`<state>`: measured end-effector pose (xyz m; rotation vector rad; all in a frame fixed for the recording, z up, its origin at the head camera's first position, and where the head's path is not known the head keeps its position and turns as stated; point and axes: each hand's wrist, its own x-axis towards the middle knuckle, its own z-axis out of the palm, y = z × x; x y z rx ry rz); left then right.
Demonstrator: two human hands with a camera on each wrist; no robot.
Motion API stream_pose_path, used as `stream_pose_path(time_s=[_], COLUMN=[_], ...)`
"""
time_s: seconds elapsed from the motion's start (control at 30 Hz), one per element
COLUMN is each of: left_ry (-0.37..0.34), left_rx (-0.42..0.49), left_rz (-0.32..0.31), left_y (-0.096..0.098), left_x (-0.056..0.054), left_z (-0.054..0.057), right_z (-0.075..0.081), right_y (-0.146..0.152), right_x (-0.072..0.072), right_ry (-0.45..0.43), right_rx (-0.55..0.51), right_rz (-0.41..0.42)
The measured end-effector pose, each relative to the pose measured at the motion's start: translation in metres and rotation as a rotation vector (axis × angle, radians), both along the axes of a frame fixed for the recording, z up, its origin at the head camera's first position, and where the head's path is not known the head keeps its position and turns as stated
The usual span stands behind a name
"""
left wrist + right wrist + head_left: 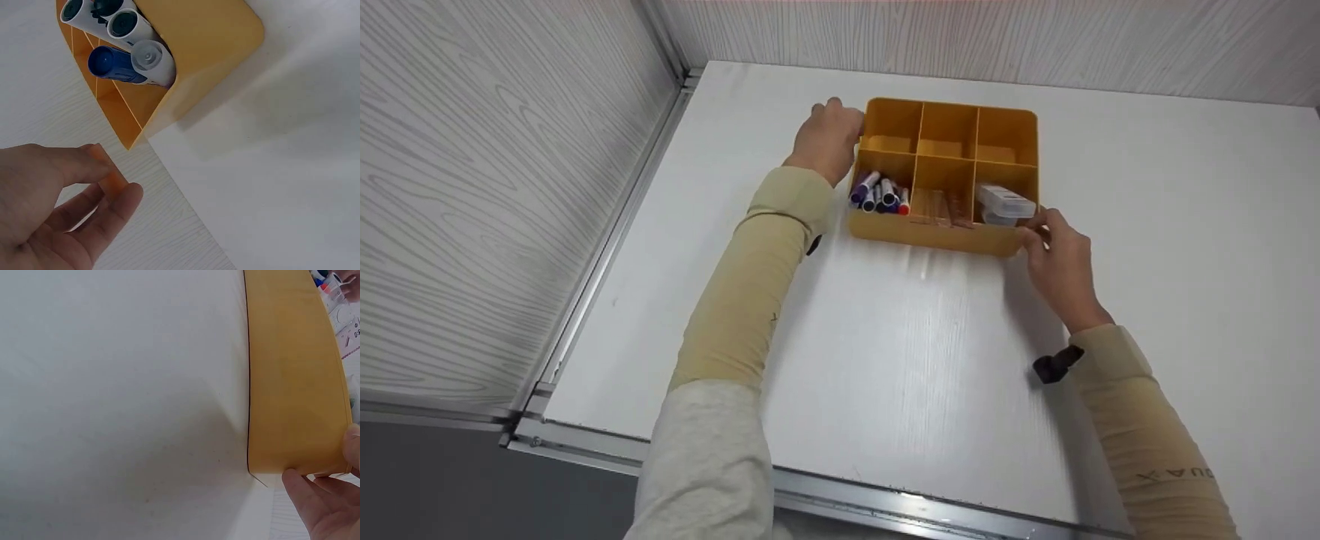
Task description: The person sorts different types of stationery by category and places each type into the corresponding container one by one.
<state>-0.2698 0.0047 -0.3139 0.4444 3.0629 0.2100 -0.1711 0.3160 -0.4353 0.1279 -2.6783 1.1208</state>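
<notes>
A yellow six-compartment organizer box (934, 238) sits toward the back of the white table. My right hand (1061, 266) grips its front right corner; in the right wrist view the thumb is at the rim and the fingers (306, 498) are against the outer wall. My left hand (826, 142) is at the box's left side. In the left wrist view its thumb and fingers pinch a small orange piece (114, 183), apart from the box corner. Capped markers (879, 193) fill the front left compartment. Clear plastic cases (1006, 202) lie in the front right one.
Clear flat packaging (936, 210) lies in the front middle compartment. Wood-grain panels (495, 187) rise at the left and back. A metal rail (840, 487) runs along the table's front edge. Black straps (1057, 365) are worn at the wrists.
</notes>
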Motion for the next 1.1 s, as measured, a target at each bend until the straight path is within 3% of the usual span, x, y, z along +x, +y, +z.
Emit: stream_pose_path(time_s=[0.17,0.37,0.6,0.87,1.1], left_ry=[-0.033,-0.130,-0.210,-0.323,-0.351], left_rx=[-0.049,-0.042,-0.093,-0.167,-0.173], left_rz=[-0.051,-0.071,-0.082,-0.079,-0.088], left_y=[0.016,0.023,0.030,0.030,0.026], left_x=[-0.010,-0.020,-0.020,-0.019,-0.019], left_z=[-0.003,-0.016,-0.032,-0.041,-0.045], right_z=[0.003,0.004,0.005,0.008,0.007], right_y=[-0.003,-0.010,-0.017,-0.019,-0.020], right_x=[0.005,0.008,0.015,0.018,0.018], right_ry=[-0.023,-0.026,0.014,-0.045,-0.048], right_rx=[0.000,-0.013,-0.017,-0.006,-0.016], right_rz=[-0.007,0.006,0.044,0.034,0.042])
